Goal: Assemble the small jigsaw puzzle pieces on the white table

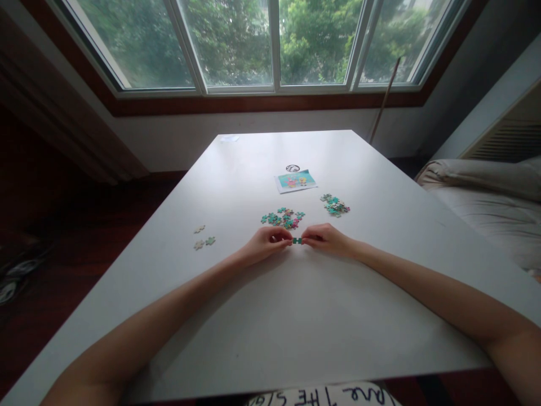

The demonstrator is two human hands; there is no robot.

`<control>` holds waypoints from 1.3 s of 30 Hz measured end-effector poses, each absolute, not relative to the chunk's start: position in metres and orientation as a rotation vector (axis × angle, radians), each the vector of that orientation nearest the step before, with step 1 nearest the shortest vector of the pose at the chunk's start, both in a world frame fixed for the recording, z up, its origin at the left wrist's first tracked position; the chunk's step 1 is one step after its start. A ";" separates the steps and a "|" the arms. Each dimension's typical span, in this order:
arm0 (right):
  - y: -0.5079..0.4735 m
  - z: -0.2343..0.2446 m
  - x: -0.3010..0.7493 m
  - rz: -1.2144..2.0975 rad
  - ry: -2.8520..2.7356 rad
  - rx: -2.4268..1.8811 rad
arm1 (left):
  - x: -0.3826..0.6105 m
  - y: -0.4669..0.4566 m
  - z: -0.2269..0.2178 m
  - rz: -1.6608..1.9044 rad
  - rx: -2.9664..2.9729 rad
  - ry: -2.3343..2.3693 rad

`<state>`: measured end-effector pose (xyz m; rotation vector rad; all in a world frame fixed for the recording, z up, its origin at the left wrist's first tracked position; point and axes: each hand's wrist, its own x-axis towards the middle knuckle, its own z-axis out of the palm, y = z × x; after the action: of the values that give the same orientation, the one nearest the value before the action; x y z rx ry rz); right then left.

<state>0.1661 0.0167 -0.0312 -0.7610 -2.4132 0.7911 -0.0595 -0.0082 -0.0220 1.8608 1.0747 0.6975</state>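
Both hands met at mid-counter (296, 316): left hand (266, 243) and right hand (325, 238) each pinched shut on one green piece (297, 241), held just above the surface. Loose pieces (282, 217) lay just beyond, a picture card (295, 181) farther back.

A puzzle piece (297, 241) is held between both hands; a pile (282, 218) lies behind, the picture card (295, 181) farther back.

A white table (296, 316) is carrying a heap of puzzle pieces (282, 218) near its middle and a smaller heap (336, 206) to the right. A picture card (296, 181) is lying beyond them; three loose pieces (203, 238) are lying well apart at the left.
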 end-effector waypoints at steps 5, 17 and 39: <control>0.017 -0.031 0.166 0.769 -2.431 -0.768 | -0.060 -0.007 -0.022 0.686 1.882 1.068; 0.017 -0.032 0.166 0.751 -2.447 -0.814 | -0.059 -0.009 -0.018 0.703 1.858 1.088; 0.014 -0.029 0.170 0.815 -2.416 -0.794 | -0.077 0.015 -0.018 0.913 1.611 1.487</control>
<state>0.1699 0.0136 -0.0286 -0.7940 -2.4156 0.8147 -0.0773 0.0152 -0.0176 1.6115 1.4874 0.9126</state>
